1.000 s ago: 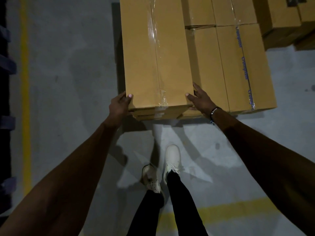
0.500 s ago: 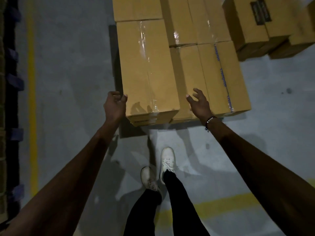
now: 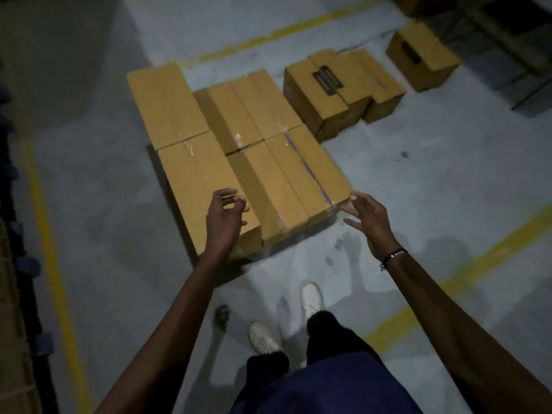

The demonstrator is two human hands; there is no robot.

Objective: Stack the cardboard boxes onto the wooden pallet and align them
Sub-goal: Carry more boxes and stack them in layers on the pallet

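Several brown cardboard boxes lie packed side by side in a low block; the pallet under them is hidden. The near left box (image 3: 197, 180) is the tallest of the front row, and beside it lie a lower taped box (image 3: 265, 186) and a box with blue print (image 3: 310, 168). My left hand (image 3: 225, 219) hovers over the near left box's front corner, fingers loosely curled, holding nothing. My right hand (image 3: 369, 218) is spread next to the near right corner of the printed box, fingertips about at its edge.
A second group of boxes (image 3: 337, 88) stands on the floor behind to the right, with one lone box (image 3: 422, 56) farther back. Yellow floor lines (image 3: 50, 252) run along the left and right. My feet in white shoes (image 3: 312, 298) stand on grey concrete before the stack.
Both hands let go of the near left box's front corners and shifted right; the view pulled back and rose, now showing more of the stack and the floor boxes.
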